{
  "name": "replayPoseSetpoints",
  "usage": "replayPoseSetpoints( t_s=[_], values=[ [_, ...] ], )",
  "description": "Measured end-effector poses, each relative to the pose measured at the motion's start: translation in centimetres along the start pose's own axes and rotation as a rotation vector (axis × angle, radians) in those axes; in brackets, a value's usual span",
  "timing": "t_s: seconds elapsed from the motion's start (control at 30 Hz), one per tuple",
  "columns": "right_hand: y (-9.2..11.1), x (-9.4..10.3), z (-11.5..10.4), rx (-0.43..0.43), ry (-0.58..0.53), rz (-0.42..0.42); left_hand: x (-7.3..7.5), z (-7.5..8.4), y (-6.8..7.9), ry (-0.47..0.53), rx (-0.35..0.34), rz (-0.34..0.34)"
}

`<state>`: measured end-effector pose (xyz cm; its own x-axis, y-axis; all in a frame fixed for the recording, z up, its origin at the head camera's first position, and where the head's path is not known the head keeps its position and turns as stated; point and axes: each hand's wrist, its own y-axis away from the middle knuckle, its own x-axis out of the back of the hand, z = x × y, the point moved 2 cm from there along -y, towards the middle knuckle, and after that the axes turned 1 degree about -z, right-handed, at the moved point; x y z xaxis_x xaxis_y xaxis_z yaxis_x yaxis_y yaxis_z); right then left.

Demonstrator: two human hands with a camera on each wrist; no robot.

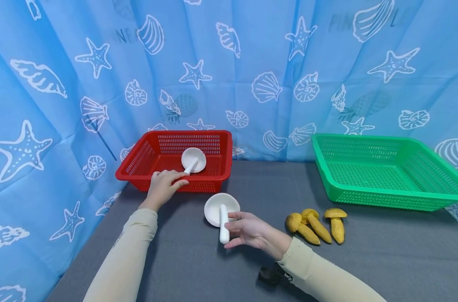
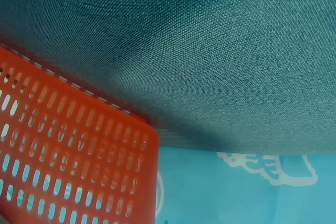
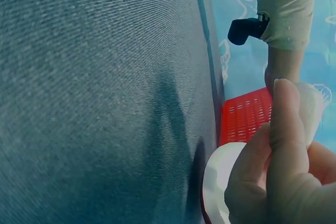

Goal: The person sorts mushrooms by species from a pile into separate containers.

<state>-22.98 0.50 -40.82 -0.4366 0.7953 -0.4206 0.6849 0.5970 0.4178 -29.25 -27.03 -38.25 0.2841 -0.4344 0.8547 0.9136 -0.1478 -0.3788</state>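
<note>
A white mushroom [image 1: 215,209] lies cap-down on the grey table, its stem pointing up. The right hand [image 1: 247,230] has its fingers and thumb about that stem. In the right wrist view, the right hand [image 3: 283,166] partly covers the stem and the white cap [image 3: 218,177]. A second white mushroom [image 1: 195,158] sits in the red basket [image 1: 145,180], stem towards the left hand. Over the basket's front rim, the left hand [image 1: 164,186] reaches with fingers extended and thumb apart, fingertips by the stem's end. In the left wrist view the hand is hidden.
Several yellow mushrooms [image 1: 336,226] lie on the table [image 1: 380,260] to the right. Behind them stands a green basket [image 1: 368,197]. A blue patterned curtain [image 1: 251,105] hangs at the back and left. A black device [image 1: 270,274] is at the right wrist.
</note>
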Motion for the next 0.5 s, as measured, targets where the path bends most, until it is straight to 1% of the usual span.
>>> replayPoseSetpoints(
  t_s=[0.17,0.5],
  values=[
    [0.7,-0.1,-0.5,0.01,0.007,-0.026,-0.1,0.0,0.0,-0.015,-0.012,0.003],
    [1.9,-0.2,-1.3,0.034,0.036,-0.053,0.0,-0.1,0.1,0.003,0.007,0.002]
  ],
)
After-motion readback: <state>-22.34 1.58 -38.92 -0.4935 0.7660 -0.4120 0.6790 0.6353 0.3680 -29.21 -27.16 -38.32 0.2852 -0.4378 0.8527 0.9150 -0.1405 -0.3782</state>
